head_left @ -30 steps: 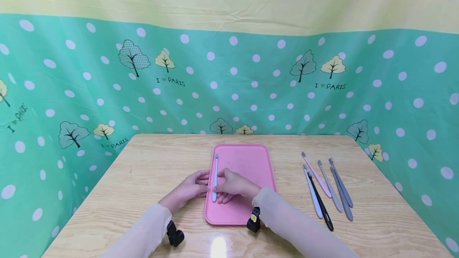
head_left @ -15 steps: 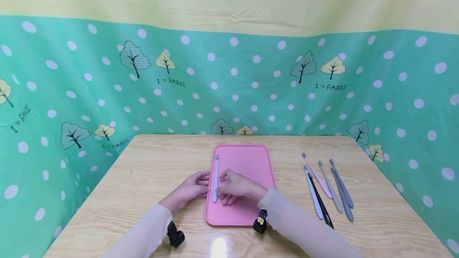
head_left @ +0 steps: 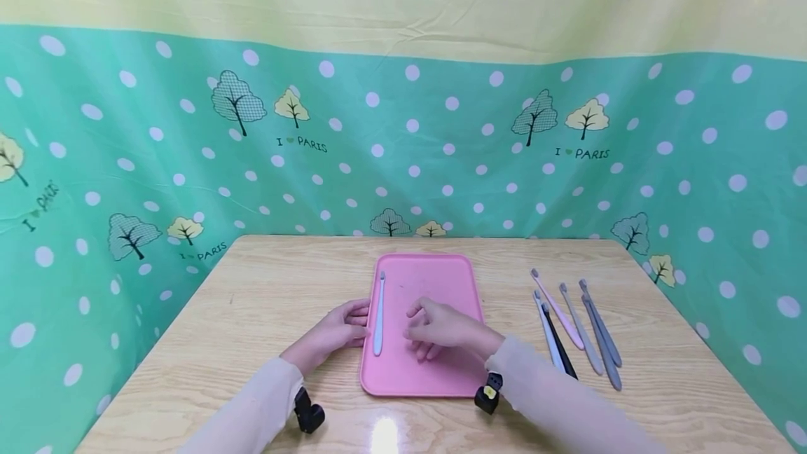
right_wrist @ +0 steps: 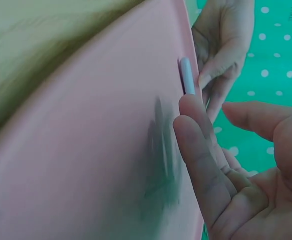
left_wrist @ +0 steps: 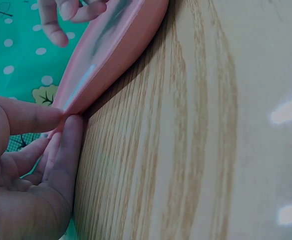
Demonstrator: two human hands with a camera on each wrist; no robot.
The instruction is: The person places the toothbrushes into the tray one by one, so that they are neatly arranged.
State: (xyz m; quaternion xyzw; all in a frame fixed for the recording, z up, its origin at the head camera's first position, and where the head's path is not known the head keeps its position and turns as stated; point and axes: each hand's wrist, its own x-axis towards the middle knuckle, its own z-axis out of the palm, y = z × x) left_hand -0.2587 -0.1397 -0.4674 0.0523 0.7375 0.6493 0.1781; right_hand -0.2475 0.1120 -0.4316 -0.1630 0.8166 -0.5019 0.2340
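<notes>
A pink tray point(head_left: 435, 275) lies on the table, with a light blue toothbrush point(head_left: 379, 321) lengthwise along its left side. My left hand point(head_left: 337, 328) holds the tray's left rim; in the left wrist view, thumb and index finger pinch the pink edge point(left_wrist: 121, 55). Over the middle of the tray is my right hand point(head_left: 444, 329), its fingers loosely bent and nothing between them. In the right wrist view its thumb stands apart from its fingers point(right_wrist: 195, 150), and the toothbrush's handle end point(right_wrist: 186, 75) shows just beyond the fingertips.
Right of the tray lie several toothbrushes: a pink one point(head_left: 560, 314), a light blue one point(head_left: 548, 331), a black one point(head_left: 564, 352) partly behind the right sleeve, a grey one point(head_left: 583, 331) and two darker ones point(head_left: 609, 363). A patterned curtain point(head_left: 441, 132) hangs behind the table point(head_left: 284, 265).
My right hand has let go of the light blue toothbrush on the tray and moved right, away from it. The left hand stays at the tray's rim.
</notes>
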